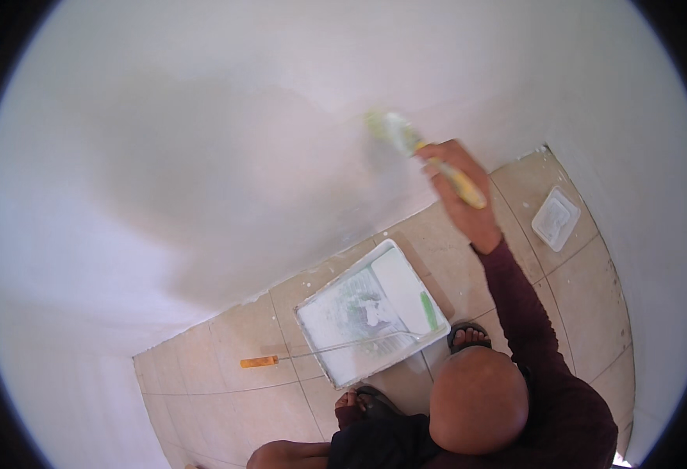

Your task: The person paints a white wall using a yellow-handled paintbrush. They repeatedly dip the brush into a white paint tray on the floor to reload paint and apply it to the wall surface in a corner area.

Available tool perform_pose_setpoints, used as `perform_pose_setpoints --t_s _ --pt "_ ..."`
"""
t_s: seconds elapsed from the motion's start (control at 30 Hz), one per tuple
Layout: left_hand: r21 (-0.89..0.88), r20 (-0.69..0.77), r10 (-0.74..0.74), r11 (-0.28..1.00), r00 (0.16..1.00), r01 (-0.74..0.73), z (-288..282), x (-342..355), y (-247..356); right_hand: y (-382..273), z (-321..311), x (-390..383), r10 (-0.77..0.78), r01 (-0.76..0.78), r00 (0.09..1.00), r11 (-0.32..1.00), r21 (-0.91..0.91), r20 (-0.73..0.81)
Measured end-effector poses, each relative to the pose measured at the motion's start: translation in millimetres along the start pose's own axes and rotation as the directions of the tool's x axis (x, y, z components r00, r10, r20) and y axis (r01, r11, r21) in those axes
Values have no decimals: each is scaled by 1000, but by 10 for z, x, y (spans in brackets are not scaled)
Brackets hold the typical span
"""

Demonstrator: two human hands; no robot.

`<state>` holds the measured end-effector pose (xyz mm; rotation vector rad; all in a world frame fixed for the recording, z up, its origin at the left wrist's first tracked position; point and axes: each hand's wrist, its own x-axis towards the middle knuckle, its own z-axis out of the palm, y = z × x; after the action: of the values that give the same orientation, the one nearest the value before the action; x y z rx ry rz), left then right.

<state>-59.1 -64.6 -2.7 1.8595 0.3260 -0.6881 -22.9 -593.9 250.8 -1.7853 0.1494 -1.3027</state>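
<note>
My right hand [454,178] is raised at the wall [226,148], its fingers wrapped round a paintbrush [399,134] with a yellow handle. The brush's pale, greenish bristle end is blurred against the wall. Low beside the paint tray, my left hand [346,400] shows only in small part at the end of a maroon cuff, and its grip cannot be made out. White paint lies in the tray [446,325]. Across the tray rests a paint roller [259,362] with an orange handle, a long wire frame and a green sleeve partly in the paint.
A small white plastic tub [556,219] stands on the tiled floor [226,344] at the right, near the wall corner. My bent knee [480,400] and sandalled foot [468,336] are close to the tray's near side. Grey damp-looking patches mark the wall.
</note>
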Motion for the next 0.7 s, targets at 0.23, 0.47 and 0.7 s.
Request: perform_pose_setpoints --t_s 0.23,0.47,0.7 --pt "55 22 -18 998 1000 16 -40 14 -8 64 -396 72 -16 -43 969 973 -228 -248" --pt "81 41 -9 997 999 6 -31 16 65 -185 516 -59 -106 74 991 940 -334 -78" --pt "66 26 -41 997 999 39 50 -143 280 -423 654 -313 99 -153 909 983 103 406"
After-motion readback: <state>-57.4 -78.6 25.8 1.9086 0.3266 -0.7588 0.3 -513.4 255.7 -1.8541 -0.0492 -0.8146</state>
